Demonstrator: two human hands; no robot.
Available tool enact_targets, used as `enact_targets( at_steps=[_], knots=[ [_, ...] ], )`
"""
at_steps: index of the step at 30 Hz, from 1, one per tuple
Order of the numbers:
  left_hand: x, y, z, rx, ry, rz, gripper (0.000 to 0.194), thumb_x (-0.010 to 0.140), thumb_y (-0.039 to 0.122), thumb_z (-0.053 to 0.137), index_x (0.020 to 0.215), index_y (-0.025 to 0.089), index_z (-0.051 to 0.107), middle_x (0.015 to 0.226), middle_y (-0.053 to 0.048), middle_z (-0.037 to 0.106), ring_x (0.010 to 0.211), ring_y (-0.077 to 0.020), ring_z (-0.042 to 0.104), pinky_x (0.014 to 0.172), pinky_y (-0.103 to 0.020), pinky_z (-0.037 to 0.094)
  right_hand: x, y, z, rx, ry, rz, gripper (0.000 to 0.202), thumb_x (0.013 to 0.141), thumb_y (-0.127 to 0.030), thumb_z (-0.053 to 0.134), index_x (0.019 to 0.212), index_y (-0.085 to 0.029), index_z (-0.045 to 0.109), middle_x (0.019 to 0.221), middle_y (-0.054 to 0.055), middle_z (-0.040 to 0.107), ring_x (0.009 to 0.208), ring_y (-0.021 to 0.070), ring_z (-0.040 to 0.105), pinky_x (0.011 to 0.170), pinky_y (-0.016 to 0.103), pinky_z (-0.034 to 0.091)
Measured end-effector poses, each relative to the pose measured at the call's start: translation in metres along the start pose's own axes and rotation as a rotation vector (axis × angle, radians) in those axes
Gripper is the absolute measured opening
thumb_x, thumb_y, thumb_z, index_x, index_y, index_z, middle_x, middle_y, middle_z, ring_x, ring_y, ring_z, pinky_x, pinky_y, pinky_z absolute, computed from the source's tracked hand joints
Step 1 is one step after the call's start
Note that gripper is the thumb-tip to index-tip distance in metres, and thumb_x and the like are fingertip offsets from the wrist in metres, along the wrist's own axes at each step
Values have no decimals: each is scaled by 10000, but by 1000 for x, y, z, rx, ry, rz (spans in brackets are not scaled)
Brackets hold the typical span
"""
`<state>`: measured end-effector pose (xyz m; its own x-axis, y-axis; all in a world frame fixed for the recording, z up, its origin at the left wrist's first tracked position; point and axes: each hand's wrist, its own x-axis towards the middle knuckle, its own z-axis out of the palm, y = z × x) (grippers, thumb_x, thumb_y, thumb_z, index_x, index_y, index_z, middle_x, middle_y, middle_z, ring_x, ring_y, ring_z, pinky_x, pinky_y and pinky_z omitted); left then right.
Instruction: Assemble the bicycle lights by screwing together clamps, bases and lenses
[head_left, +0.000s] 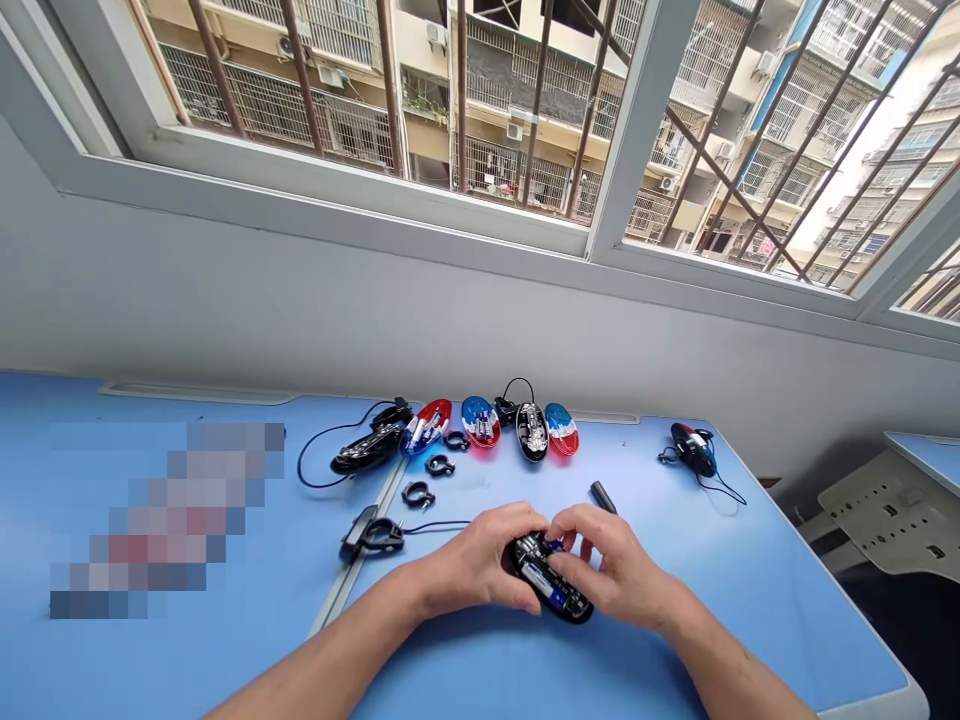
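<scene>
An opened black oval device (574,602) lies tilted on the blue table, its inner side facing up. One blue-and-white battery (541,582) sits inside it. My left hand (487,560) grips the device's left end between thumb and fingers. Over its upper right part, my right hand (600,560) pinches a small dark blue object (556,546), perhaps another battery, mostly hidden by the fingers. A black cable runs left from my left hand to a black clamp ring (384,536) with a small box attached.
Along the back lie red-and-blue shells (480,421), black devices (367,449) and loose black rings (418,494). A black cylinder (602,497) lies behind my right hand. Another cabled device (693,450) is at the right. A blurred patch covers the left table.
</scene>
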<state>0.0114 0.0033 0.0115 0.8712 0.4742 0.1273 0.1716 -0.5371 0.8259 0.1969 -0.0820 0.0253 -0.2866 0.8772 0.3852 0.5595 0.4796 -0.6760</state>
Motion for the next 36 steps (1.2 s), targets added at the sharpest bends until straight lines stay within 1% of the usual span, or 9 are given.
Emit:
enact_targets(
  at_steps=[5, 8, 11, 14, 17, 22, 28, 33, 36],
  knots=[
    [-1, -1, 0, -15, 6, -19, 461, 586, 496, 801, 924, 219, 654, 855, 14, 552, 791, -179, 503, 694, -249, 394, -1, 7, 2, 156, 73, 205, 194, 783, -156, 557, 964, -226, 554, 790, -13, 583, 721, 119, 556, 608, 229, 477],
    [-2, -1, 0, -12, 12, -23, 505, 575, 512, 802, 959, 221, 651, 877, 10, 567, 805, -185, 510, 709, -256, 397, 2, 12, 1, 317, 140, 317, 279, 779, -251, 591, 1054, -217, 561, 783, -2, 569, 725, 137, 561, 572, 243, 500],
    [-2, -1, -1, 10, 12, -33, 544, 563, 521, 809, 984, 217, 648, 872, 12, 570, 792, -183, 510, 702, -255, 393, 7, 15, -3, 466, 200, 399, 231, 753, -347, 636, 919, -196, 583, 731, -6, 558, 658, 135, 563, 513, 241, 503],
    [-2, 0, -1, 23, 13, -38, 565, 549, 493, 828, 1009, 220, 645, 877, 13, 575, 785, -181, 509, 701, -255, 393, 11, 16, -7, 486, 265, 411, 195, 719, -342, 671, 795, -193, 570, 707, -15, 559, 633, 121, 558, 519, 227, 486],
    [-2, 1, -1, 30, 20, -50, 550, 546, 457, 839, 1004, 223, 647, 891, 11, 581, 801, -187, 514, 706, -255, 399, 11, 18, -7, 377, 349, 377, 170, 700, -308, 681, 755, -196, 567, 681, -32, 509, 587, 95, 488, 491, 199, 422],
    [-3, 5, -1, 31, 14, -81, 510, 555, 414, 828, 993, 221, 650, 892, 11, 583, 818, -191, 529, 709, -255, 411, 8, 24, 1, 183, 410, 269, 126, 777, -293, 602, 772, -204, 513, 594, -69, 426, 501, 79, 376, 472, 203, 350],
    [-3, 12, -3, 35, 20, -100, 443, 578, 417, 794, 952, 218, 666, 867, 14, 580, 814, -191, 525, 713, -259, 410, 5, 30, 6, -110, 349, 221, 77, 818, -241, 526, 772, -207, 474, 640, -45, 501, 545, 97, 456, 507, 203, 368],
    [-2, 12, -3, 46, 0, -118, 449, 573, 417, 795, 963, 229, 677, 867, 22, 581, 807, -190, 526, 699, -254, 402, 1, 36, 10, -408, 303, 146, 13, 815, -190, 513, 814, -193, 525, 703, -4, 601, 602, 124, 539, 573, 224, 385],
    [-2, 11, -3, 52, 4, -120, 486, 524, 373, 828, 960, 222, 674, 867, 26, 584, 817, -191, 530, 705, -249, 402, -1, 38, 11, -541, 272, 107, 79, 801, -160, 530, 865, -191, 565, 762, 19, 652, 664, 143, 578, 616, 233, 383]
  ],
)
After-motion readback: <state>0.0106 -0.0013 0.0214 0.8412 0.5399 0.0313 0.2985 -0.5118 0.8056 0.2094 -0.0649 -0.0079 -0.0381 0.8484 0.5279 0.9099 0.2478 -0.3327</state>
